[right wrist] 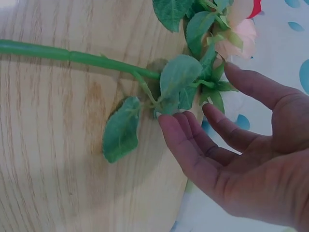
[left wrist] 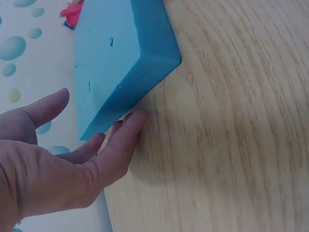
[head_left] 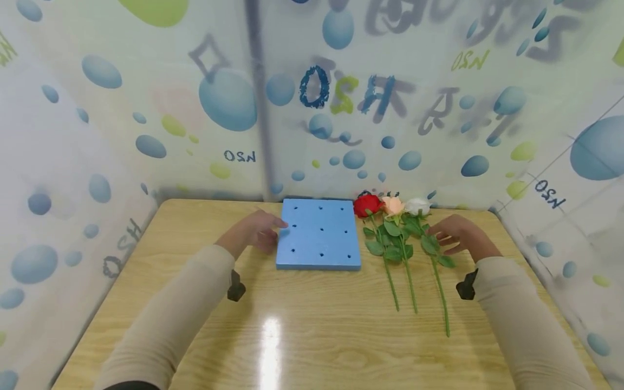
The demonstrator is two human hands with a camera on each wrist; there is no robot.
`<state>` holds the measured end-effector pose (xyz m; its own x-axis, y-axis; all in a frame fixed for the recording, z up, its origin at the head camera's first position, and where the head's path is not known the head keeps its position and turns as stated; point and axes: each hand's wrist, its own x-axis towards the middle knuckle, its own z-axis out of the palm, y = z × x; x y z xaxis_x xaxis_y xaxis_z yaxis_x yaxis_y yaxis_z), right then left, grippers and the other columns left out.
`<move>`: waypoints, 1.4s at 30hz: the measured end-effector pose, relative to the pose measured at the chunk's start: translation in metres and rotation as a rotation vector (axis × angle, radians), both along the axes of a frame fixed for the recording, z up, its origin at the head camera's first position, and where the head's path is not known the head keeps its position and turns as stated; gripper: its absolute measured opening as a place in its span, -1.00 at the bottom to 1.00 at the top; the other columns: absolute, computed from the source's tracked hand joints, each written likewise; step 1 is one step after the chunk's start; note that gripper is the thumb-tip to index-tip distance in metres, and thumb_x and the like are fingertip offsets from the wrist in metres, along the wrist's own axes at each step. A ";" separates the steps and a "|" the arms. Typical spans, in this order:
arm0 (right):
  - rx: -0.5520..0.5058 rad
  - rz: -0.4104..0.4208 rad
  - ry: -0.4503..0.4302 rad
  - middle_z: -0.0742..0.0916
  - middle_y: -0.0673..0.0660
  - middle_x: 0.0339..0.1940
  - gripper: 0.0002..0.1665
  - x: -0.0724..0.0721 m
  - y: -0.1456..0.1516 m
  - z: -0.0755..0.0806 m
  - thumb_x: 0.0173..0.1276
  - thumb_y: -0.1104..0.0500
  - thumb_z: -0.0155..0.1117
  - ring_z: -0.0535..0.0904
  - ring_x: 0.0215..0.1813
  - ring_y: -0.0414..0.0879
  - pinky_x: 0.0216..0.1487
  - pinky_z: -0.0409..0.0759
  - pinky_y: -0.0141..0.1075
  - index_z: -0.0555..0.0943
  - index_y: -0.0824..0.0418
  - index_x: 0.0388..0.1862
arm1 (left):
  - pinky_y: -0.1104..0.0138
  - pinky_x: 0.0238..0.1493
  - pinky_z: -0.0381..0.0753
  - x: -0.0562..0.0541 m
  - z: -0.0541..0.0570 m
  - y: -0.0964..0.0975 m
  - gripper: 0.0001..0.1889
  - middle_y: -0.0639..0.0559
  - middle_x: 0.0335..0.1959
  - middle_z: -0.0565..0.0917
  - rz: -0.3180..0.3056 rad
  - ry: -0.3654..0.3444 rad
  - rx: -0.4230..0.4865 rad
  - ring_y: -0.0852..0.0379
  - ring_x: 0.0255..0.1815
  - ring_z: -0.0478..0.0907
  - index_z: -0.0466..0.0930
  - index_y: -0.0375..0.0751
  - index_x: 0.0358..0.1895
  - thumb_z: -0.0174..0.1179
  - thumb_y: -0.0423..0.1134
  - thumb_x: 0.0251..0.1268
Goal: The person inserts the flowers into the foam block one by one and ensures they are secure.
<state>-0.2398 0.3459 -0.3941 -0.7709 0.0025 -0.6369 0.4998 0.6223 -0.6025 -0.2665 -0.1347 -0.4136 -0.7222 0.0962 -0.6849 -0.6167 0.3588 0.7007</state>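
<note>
A blue foam block [head_left: 319, 241] with several small holes in its top lies near the back of the table. At its left edge is my left hand [head_left: 257, 229], thumb over the block's top; the left wrist view shows the fingers [left wrist: 128, 130] loosely bent beside the block's side, holding nothing. Right of the block lie a red rose [head_left: 367, 206], a peach rose [head_left: 392, 206] and a white rose [head_left: 417, 206], stems toward me. My right hand [head_left: 458, 234] hovers by the white rose's leaves [right wrist: 179, 76], fingers relaxed and spread around nothing; whether a fingertip touches a leaf I cannot tell.
The wooden table [head_left: 341, 346] meets a patterned curtain [head_left: 312, 146] along its back edge. More patterned cloth hangs at both sides. Dark wrist mounts [head_left: 236, 286] sit under both wrists.
</note>
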 end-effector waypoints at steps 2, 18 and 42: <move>0.009 -0.014 -0.007 0.27 0.54 0.39 -0.10 0.000 -0.001 -0.001 0.40 -0.01 0.19 0.33 0.35 0.36 0.06 0.66 0.00 0.06 0.45 0.48 | -0.02 0.01 0.66 0.000 -0.002 0.001 -0.23 -0.40 0.29 0.37 -0.001 -0.002 -0.005 -0.31 0.25 0.42 0.06 -0.32 0.45 0.26 -0.22 0.27; 0.099 -0.063 0.001 0.42 0.51 0.23 -0.20 -0.005 -0.010 -0.026 0.34 0.08 0.27 0.52 0.11 0.27 -0.14 0.72 -0.07 0.22 0.56 0.34 | 0.05 -0.12 0.72 0.001 -0.012 0.010 -0.42 -0.32 0.20 0.47 0.019 0.025 -0.063 -0.21 0.15 0.53 0.29 -0.31 0.33 0.25 -0.40 0.24; 0.103 -0.059 0.068 0.51 0.00 -0.66 -0.87 -0.006 -0.012 -0.034 0.33 0.25 0.18 0.48 -0.55 -0.16 -0.38 0.67 -0.26 0.55 0.34 -0.33 | 0.19 -0.36 0.74 -0.006 -0.025 0.023 -0.74 -0.20 -0.12 0.60 0.031 0.068 -0.267 -0.08 -0.13 0.62 0.46 -0.36 0.06 0.13 -0.40 0.36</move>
